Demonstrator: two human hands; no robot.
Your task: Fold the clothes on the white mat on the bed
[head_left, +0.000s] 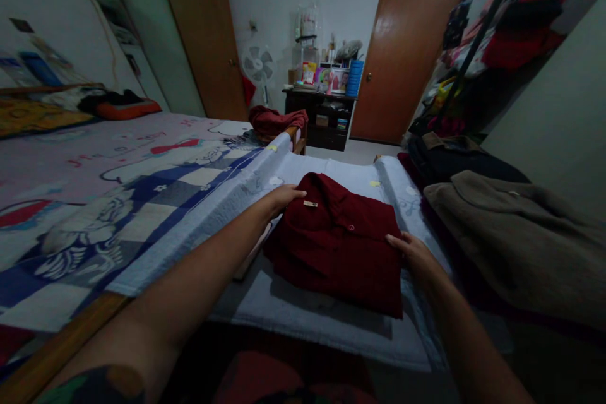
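Right hand [413,252]: grip closed, thumb on top, on right edge of folded maroon shirt [350,252]. Shirt's over pale blue cloth [307,319], collar pointing far-left, long axis from there to near-right. Left hand [285,196]: grip pinched at collar end. Fan [258,64] well beyond.

White fan [259,64] left of a dark shelf [330,139]

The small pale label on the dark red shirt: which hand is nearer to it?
Left. The left hand holds the shirt close beside the label; the right hand holds the shirt's opposite side.
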